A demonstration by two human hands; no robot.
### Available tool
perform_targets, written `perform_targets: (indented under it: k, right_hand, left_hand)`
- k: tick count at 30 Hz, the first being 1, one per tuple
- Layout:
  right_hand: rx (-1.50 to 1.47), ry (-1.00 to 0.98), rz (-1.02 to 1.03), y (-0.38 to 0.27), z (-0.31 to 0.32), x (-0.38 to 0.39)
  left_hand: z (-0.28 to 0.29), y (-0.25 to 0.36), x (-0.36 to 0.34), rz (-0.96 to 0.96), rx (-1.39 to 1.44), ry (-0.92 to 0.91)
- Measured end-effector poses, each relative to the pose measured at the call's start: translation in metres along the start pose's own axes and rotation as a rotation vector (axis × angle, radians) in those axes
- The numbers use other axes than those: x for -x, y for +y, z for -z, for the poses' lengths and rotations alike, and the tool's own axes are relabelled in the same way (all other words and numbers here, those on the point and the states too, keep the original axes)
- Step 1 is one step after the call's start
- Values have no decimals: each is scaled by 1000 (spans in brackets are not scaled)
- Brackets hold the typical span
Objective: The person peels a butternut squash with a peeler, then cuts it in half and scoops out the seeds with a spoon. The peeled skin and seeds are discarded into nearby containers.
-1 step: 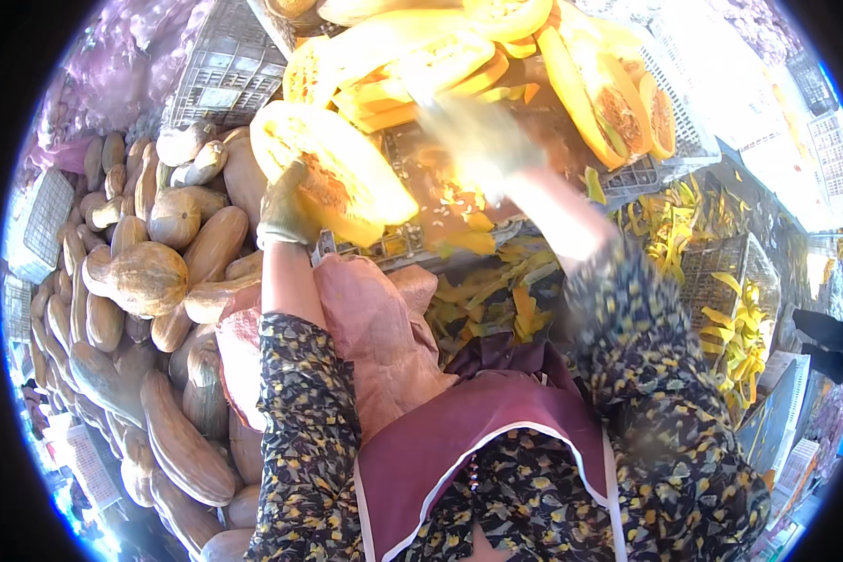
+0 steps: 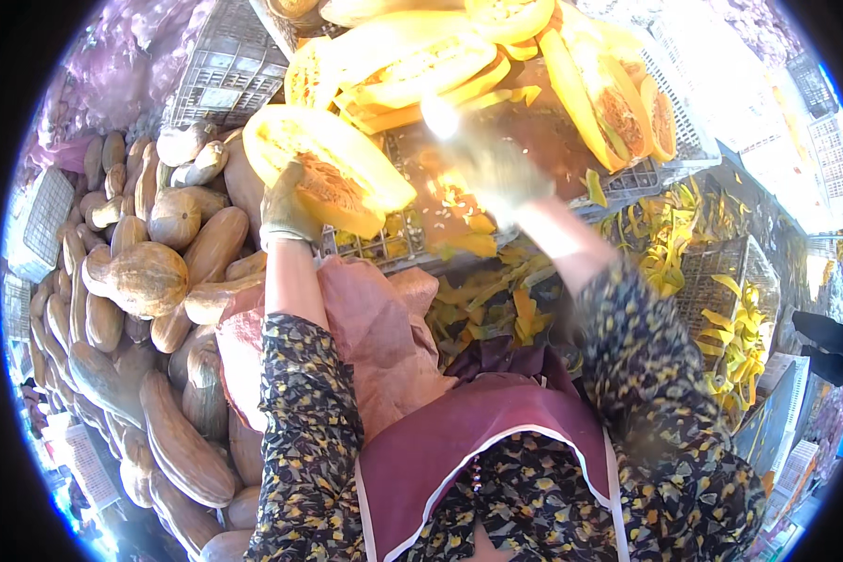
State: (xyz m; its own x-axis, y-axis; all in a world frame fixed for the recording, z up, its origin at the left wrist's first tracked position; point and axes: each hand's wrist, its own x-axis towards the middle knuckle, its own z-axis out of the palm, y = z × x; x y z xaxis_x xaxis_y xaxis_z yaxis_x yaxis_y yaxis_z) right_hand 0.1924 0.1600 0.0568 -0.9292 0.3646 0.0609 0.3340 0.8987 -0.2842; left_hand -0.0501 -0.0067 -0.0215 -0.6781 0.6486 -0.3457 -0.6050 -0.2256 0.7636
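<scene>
I see the left hand (image 2: pixel 286 208) with fingers wrapped around a halved squash (image 2: pixel 332 169), cut face up over the crate (image 2: pixel 384 245). Right hand (image 2: pixel 496 169) is motion-blurred, finger state unreadable. Several cut halves (image 2: pixel 421 56) already stacked ahead; big pile of whole squashes (image 2: pixel 150 281) left.

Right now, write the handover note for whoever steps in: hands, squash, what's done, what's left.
Left hand: gloved, gripping a cut squash half, cut face up, seeds still in it, over the grey crate.
Right hand: gloved, motion-blurred above the crate; whether it holds anything cannot be told.
Done: several opened halves piled ahead; yellow peel strips lie at right.
Left: this half's seeds, plus the whole tan squash pile at left.
</scene>
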Motion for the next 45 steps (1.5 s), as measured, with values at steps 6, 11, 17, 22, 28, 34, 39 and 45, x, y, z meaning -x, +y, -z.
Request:
perform_targets:
  k: [6,11,17,22,28,34,39,45]
  right_hand:
    - [-389,103,-146,13,-91,111]
    - [-306,370,-484,91,-42,44]
    - [-393,201,-826,158,-40,-62]
    - [178,-146,-621,207,-79,-57]
    - [-45,-49,-890,150,-81,69]
    - [-331,150,-1091,85,-38,180]
    - [-886,305,-516,42,-28,130]
    - [-965,-258,-326,-40,-15,24]
  left_hand:
    - [-7,-36,10,-380,-237,229]
    - [-2,-20,24,-375,-228,7]
    - [-34,20,39,-377,-404,-180]
    - [-46,36,56,-224,-397,-359]
    - [-43,21,51,-420,-609,-252]
    - [-35,8,60,-321,-448,-89]
    - [-25,18,64,-125,-186,-73]
    - [-32,2,55,-330,-63,-147]
